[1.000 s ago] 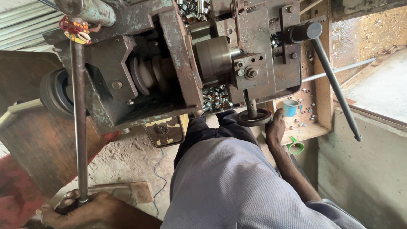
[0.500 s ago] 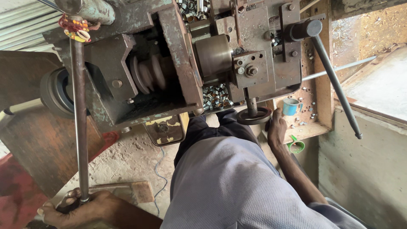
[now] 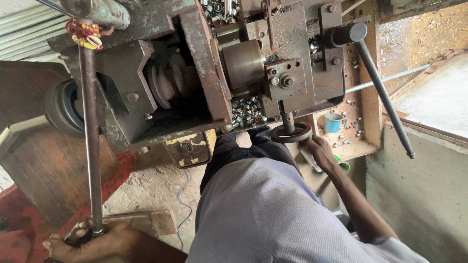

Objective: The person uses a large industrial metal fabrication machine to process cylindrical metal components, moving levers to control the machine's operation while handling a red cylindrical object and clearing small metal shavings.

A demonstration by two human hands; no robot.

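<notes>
I look down at an old green-grey lathe (image 3: 195,73). My left hand (image 3: 90,241) is closed around the lower end of a long steel lever rod (image 3: 90,146) at the bottom left. My right hand (image 3: 319,148) rests on the rim of a small dark handwheel (image 3: 291,132) under the machine's carriage; whether it grips the wheel I cannot tell for sure. My grey shirt fills the lower middle of the view. A pile of small shiny metal rings (image 3: 246,109) lies beneath the round chuck (image 3: 243,63).
A long black handle (image 3: 385,97) slopes down to the right from the carriage. A small blue cup (image 3: 333,122) and loose rings sit on a wooden shelf (image 3: 358,146). A concrete wall is at the right, with dusty floor and a blue wire (image 3: 181,192) below.
The view has shifted slightly. My right hand has moved a little up along the handwheel rim. My left hand stays on the lever rod.
</notes>
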